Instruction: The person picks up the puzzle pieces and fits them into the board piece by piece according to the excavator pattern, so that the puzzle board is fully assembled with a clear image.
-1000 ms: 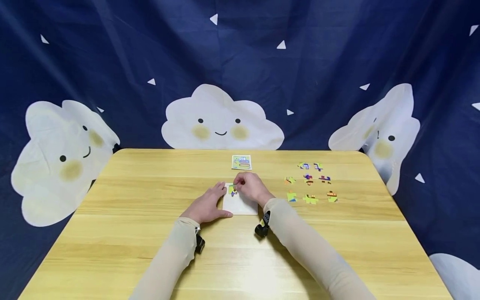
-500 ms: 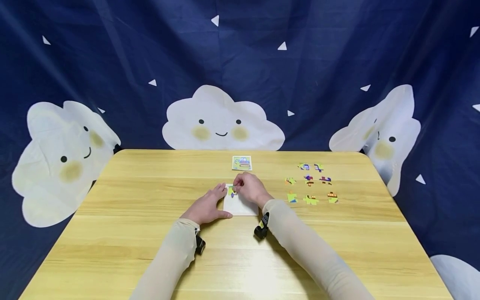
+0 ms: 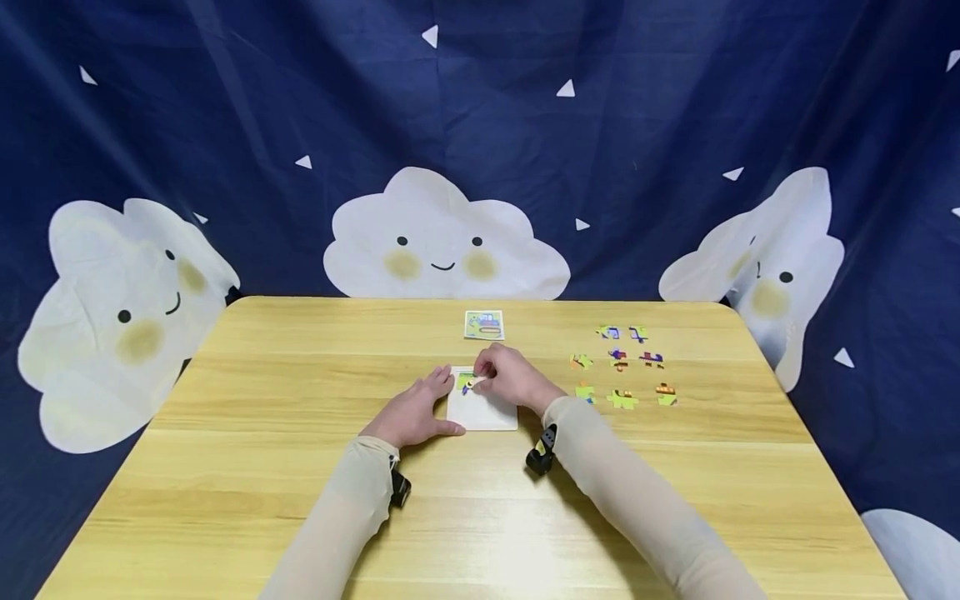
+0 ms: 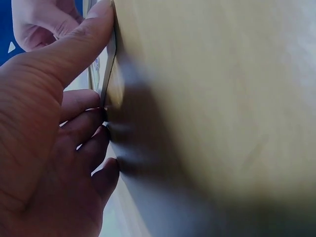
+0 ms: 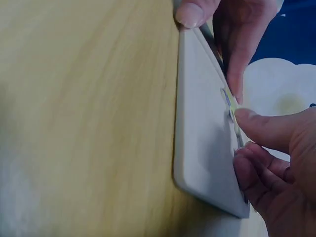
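Note:
My left hand (image 3: 411, 410) rests at the left side of a white puzzle board (image 3: 482, 417), fingers spread along its edge and thumb at its near corner. A few joined puzzle pieces (image 3: 466, 383), green, yellow and blue, lie in the board's far left corner. Over them is my right hand (image 3: 513, 379), its thumb and fingertips together at a puzzle piece (image 5: 237, 129), which they mostly cover. In the right wrist view, the board's raised rim and bare white surface show beside the right hand's thumb and curled fingers.
A small picture card (image 3: 483, 325) lies beyond the board. Several loose puzzle pieces (image 3: 621, 399) are spread in rows on the right side of the wooden table (image 3: 300, 500). A dark blue curtain (image 3: 480, 100) with clouds hangs behind the far edge.
My right hand and forearm have shifted slightly to the right, uncovering more of the pieces in the board's corner. My left hand stays in place at the board.

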Demonstrator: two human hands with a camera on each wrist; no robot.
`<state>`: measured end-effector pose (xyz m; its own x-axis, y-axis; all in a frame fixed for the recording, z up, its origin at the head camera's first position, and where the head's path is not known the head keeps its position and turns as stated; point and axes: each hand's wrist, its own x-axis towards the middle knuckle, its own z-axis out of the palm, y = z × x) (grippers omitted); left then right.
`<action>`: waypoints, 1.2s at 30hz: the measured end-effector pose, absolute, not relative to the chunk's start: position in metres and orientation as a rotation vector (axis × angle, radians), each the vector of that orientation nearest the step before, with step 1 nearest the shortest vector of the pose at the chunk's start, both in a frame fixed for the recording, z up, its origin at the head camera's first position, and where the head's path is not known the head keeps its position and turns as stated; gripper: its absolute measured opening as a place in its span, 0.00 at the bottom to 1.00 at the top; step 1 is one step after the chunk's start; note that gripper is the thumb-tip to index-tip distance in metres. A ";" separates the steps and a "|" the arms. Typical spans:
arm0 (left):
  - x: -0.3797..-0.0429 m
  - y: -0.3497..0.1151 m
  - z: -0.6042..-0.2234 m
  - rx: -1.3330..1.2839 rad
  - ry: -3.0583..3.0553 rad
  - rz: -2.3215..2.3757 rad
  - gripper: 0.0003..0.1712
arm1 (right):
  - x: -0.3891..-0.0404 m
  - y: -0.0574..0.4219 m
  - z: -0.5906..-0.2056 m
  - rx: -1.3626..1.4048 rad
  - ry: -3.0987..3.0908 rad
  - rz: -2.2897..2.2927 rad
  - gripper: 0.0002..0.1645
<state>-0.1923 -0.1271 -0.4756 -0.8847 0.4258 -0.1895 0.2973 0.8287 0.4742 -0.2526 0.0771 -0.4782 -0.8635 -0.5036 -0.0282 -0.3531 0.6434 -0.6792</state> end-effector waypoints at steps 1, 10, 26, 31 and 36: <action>-0.193 -0.127 -0.475 0.553 2.723 0.633 0.54 | -0.252 0.078 -0.478 -0.719 2.658 -0.993 0.10; -0.192 -0.127 -0.472 0.558 2.717 0.633 0.54 | -0.250 0.070 -0.479 -0.861 2.761 -0.796 0.09; -0.191 -0.126 -0.473 0.541 2.718 0.661 0.54 | -0.251 0.068 -0.483 -0.814 2.776 -0.881 0.07; -0.191 -0.126 -0.471 0.598 2.724 0.630 0.51 | -0.254 0.069 -0.485 -0.782 2.753 -0.939 0.06; -0.190 -0.126 -0.469 0.691 2.762 0.489 0.49 | -0.254 0.070 -0.485 -0.763 2.725 -0.985 0.07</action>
